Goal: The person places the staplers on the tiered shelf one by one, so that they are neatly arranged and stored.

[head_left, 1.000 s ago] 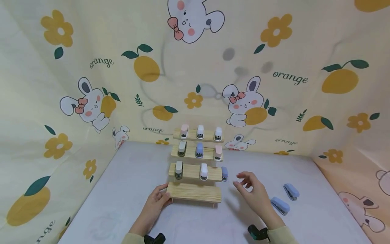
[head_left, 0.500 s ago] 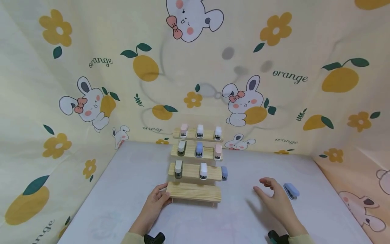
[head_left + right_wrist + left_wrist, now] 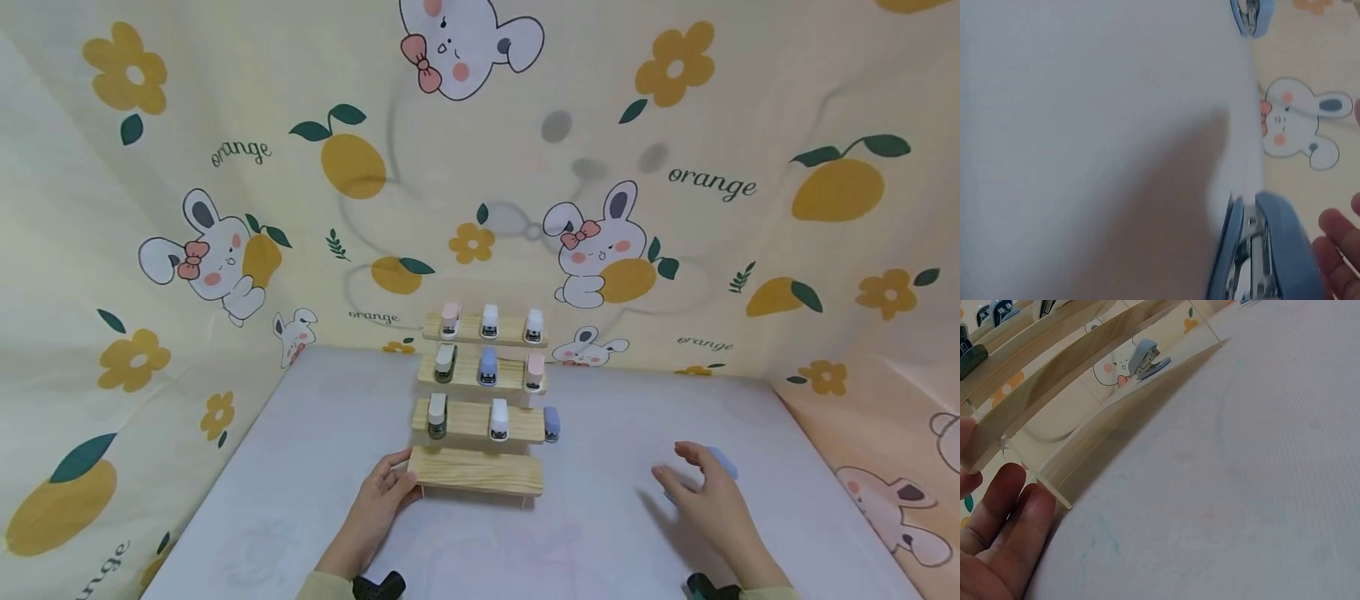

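Note:
My left hand point(image 3: 382, 492) grips the left end of a stepped wooden rack point(image 3: 480, 472) at its lowest shelf; the left wrist view shows fingers around the board's end point(image 3: 985, 447). Small staplers in pink, white, grey and blue stand on the upper tiers, including a blue stapler point(image 3: 488, 367). My right hand point(image 3: 712, 496) is above the table at the right, thumb and fingers apart, holding nothing. Just behind it a blue stapler point(image 3: 723, 461) is partly covered. In the right wrist view a large blue stapler point(image 3: 1285, 250) lies close to my fingers point(image 3: 1338, 231).
Another blue stapler point(image 3: 552, 423) stands on the table by the rack's right side. The white table point(image 3: 600, 533) meets a patterned cloth backdrop point(image 3: 465, 167) behind and at the sides.
My right hand has moved right, away from the rack, and now covers most of the loose blue staplers. My left hand keeps its hold on the rack.

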`<action>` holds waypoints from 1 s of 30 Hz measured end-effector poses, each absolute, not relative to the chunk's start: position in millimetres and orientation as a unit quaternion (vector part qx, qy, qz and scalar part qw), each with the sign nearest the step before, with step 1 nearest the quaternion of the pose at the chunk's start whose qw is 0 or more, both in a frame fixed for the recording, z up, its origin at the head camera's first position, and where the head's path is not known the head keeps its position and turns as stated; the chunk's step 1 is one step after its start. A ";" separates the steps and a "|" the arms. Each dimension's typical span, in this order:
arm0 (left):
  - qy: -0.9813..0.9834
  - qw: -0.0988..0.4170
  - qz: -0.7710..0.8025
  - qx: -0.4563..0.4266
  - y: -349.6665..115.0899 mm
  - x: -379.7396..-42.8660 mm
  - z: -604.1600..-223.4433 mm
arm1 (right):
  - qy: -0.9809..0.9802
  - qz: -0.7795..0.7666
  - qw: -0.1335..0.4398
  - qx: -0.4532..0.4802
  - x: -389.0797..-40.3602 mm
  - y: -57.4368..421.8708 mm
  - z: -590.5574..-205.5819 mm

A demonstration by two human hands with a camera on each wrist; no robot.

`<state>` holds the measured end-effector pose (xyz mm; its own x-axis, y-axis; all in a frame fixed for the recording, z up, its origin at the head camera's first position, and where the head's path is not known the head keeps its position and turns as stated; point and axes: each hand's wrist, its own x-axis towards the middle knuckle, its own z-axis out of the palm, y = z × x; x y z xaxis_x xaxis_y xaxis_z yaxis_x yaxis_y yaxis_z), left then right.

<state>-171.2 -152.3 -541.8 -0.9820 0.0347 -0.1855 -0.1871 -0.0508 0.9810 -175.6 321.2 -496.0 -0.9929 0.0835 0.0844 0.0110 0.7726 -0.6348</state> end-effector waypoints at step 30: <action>0.684 0.076 0.723 -0.061 -152.4 -171.4 -542.8 | -0.947 0.313 -0.055 -0.039 -178.2 334.5 -515.7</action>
